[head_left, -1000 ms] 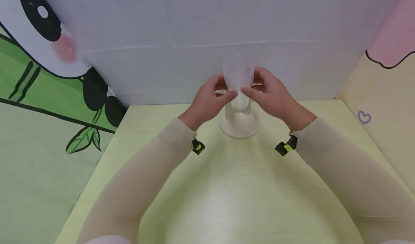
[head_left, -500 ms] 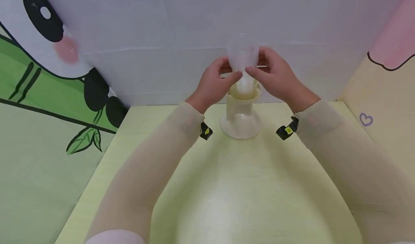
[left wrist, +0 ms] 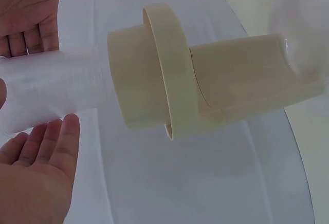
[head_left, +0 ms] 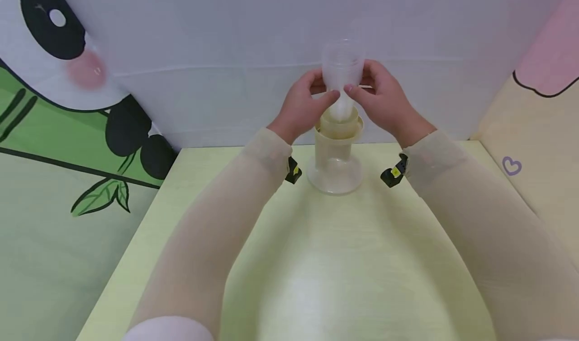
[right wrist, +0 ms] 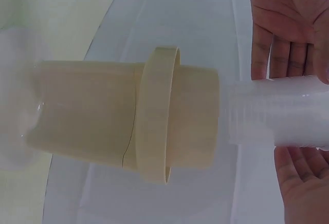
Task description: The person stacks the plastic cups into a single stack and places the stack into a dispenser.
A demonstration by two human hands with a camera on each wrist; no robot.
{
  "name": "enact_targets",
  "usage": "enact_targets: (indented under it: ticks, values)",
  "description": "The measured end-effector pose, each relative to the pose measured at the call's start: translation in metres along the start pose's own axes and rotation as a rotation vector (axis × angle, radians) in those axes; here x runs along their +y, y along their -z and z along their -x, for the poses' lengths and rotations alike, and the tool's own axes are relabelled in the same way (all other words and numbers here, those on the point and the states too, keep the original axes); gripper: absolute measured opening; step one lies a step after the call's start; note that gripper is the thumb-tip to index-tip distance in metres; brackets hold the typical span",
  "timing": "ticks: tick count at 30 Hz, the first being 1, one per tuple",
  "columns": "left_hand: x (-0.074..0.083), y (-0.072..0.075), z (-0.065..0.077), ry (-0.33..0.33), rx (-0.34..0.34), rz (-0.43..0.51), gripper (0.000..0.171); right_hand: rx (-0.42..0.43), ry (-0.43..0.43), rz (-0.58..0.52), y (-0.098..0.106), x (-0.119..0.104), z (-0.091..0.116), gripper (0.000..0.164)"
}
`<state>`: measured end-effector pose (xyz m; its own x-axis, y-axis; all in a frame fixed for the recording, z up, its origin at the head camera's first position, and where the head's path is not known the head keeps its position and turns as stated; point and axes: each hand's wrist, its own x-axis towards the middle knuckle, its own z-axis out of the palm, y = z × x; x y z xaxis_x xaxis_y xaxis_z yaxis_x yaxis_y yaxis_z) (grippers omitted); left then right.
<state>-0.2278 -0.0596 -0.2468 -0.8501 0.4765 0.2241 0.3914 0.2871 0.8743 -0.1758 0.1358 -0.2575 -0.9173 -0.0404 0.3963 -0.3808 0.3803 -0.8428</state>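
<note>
A tall clear plastic cup (head_left: 343,62) stands upright between both hands, tapering downward. My left hand (head_left: 305,102) holds its left side with thumb in front and fingers behind. On the opposite side my right hand (head_left: 384,102) grips it the same way. Below is a cream plastic stand (head_left: 332,152) on a round clear base (head_left: 334,177). A narrower cream sleeve (left wrist: 136,77) sticks up out of the stand's wide ring (left wrist: 177,75), and the cup's lower end meets the sleeve's top. Ridges show on the cup (right wrist: 303,111) near the sleeve in the right wrist view.
The stand's base rests near the back edge of a pale wooden table (head_left: 294,260). Close behind rises a white cloth backdrop (head_left: 217,99). Printed panels with cartoon drawings flank it, green (head_left: 81,140) on the left and cream-pink on the right.
Both hands have lifted the cup upward from the stand. The narrower cream sleeve now shows above the ring. The base has stayed in place on the table.
</note>
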Motion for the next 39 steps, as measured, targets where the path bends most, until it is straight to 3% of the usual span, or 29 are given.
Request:
enact_targets:
  ticks: [12,22,30,39]
  values:
    - [-0.022,-0.005,0.001,0.013,-0.004,0.029,0.056,-0.039,-0.109,0.048,-0.01,0.023,-0.001,0.068]
    - [-0.049,-0.009,0.004,0.075,0.001,-0.105,0.054,-0.088,-0.135,0.151,-0.021,0.043,0.004,0.073]
    - [-0.059,-0.015,0.004,0.141,-0.034,-0.157,0.058,-0.1,-0.177,0.183,-0.026,0.057,0.006,0.076]
    - [-0.06,-0.014,0.007,0.175,-0.064,-0.195,0.065,-0.115,-0.201,0.187,-0.027,0.062,0.008,0.076]
